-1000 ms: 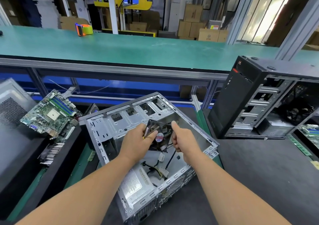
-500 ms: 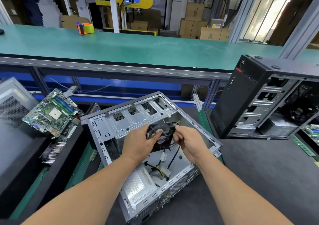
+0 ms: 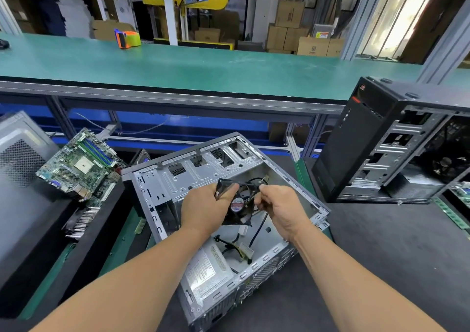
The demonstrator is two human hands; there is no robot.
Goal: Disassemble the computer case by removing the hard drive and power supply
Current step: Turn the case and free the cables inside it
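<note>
While both hands, left (image 3: 203,212) and right (image 3: 281,210), grip the black fan (image 3: 237,204) above the open case (image 3: 178,176), its cable (image 3: 256,232) could snag if tugged, and the power supply (image 3: 206,270) sits untouched in the case's near corner

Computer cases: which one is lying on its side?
The silver case under the hands, open face up. The black-fronted case at the right stands upright.

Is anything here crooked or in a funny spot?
Yes. The green circuit board at left sits tilted, propped on a pile of parts instead of lying flat. The open silver case also lies on its side at an angle.
</note>
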